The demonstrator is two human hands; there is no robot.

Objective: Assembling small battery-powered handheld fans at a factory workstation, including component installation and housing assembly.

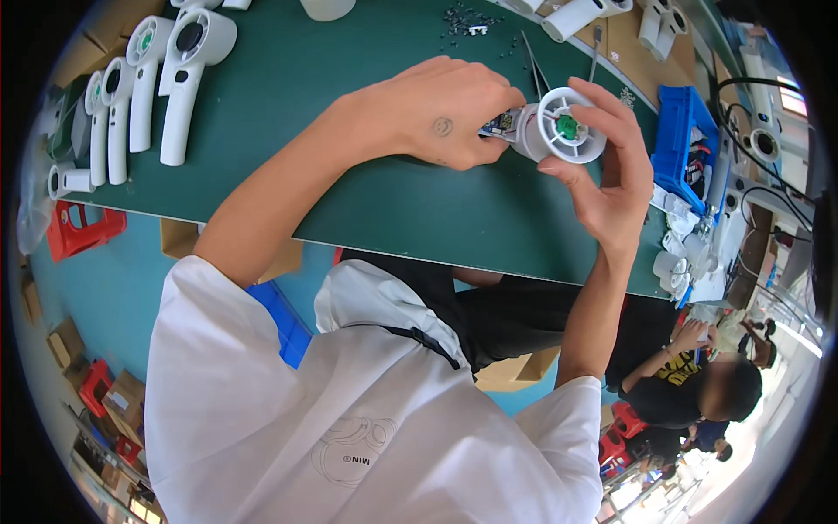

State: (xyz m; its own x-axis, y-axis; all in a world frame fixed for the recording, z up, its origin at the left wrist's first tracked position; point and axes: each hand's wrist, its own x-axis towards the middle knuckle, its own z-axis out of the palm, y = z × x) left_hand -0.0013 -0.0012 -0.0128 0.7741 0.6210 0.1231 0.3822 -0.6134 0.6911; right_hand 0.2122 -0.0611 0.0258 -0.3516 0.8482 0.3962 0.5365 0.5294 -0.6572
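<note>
Between my two hands, above the green table, is a white handheld fan point(526, 131) with a round ring head and a green part at its centre. My left hand point(449, 115) is closed round its handle end, where a small circuit board point(499, 125) shows beside the fingers; most of that end is hidden under the hand. The thumb and fingers of my right hand point(615, 157) curve round the ring head and grip its rim. Just beyond the fan lie metal tweezers point(534, 65), apart from both hands.
Several white handheld fans point(181, 113) lie at the left of the green table point(393, 218). Small dark parts point(463, 22) are scattered at the back. A blue bin point(676, 144) and loose white parts point(672, 271) are on the right. People point(698, 384) sit farther right.
</note>
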